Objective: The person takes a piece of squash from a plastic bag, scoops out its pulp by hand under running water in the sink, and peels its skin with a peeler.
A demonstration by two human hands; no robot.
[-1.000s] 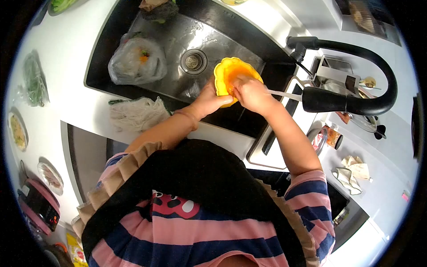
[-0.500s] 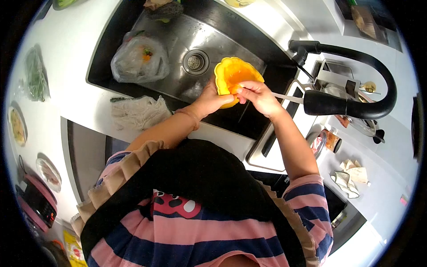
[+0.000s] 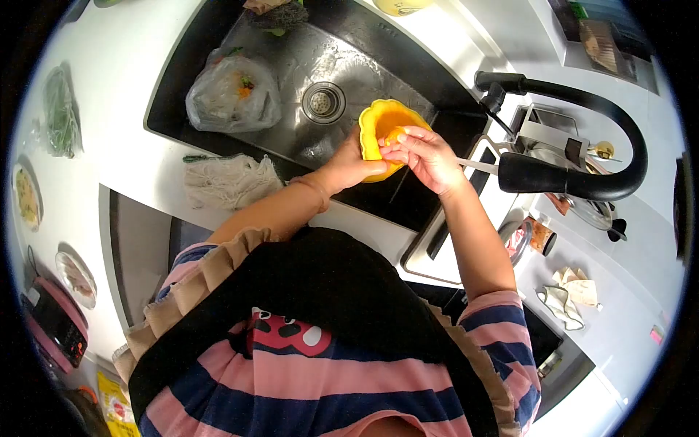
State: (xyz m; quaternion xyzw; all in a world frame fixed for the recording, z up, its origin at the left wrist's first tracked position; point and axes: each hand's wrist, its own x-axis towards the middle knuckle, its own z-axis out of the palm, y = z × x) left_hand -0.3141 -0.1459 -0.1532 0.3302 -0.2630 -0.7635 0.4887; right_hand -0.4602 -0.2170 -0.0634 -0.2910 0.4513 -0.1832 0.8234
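Squash (image 3: 369,130) was held over sink (image 3: 364,73)

The left hand (image 3: 352,164) gripped the squash's side, above the sink's near part. The right hand (image 3: 432,162) pinched an orange bit (image 3: 395,136) at its opening, near the tap (image 3: 531,173).

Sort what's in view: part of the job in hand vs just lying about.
In the job:
squash, in the left hand
orange piece, in the right hand
sink, underneath
bag, perhaps: orange bits show there

Lying about, apparently:
cloth by the sink
bagged greens
pink appliance
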